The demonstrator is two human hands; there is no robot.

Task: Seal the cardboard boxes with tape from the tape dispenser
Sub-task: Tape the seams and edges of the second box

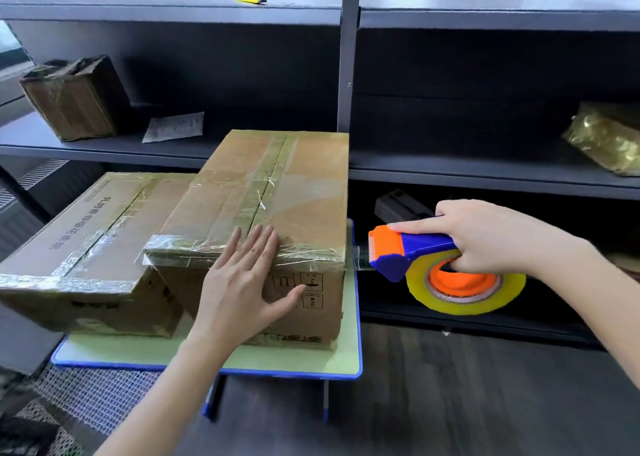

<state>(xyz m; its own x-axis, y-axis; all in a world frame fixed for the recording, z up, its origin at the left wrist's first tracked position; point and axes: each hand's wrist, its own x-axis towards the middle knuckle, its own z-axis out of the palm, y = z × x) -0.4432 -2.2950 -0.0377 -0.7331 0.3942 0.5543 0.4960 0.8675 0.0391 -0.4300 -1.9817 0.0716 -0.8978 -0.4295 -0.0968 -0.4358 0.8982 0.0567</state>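
The tall brown cardboard box (277, 185), on the pale green blue-rimmed table (346, 362), is pressed at its near top edge by the left hand (242, 282), laid flat and slightly spread. The blue and orange tape dispenser (408, 247) is gripped by the right hand (485, 237) just past the box's right corner, a clear tape strip (358, 260) stretched between. Should pressure be eased, the box may be dragged towards the table's right edge; should the dispenser not be tilted to cut, the strip may be wrinkled or peeled back

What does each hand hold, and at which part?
The right hand grips the tape dispenser by its blue handle. The left hand holds nothing; it rests flat on the taller box.
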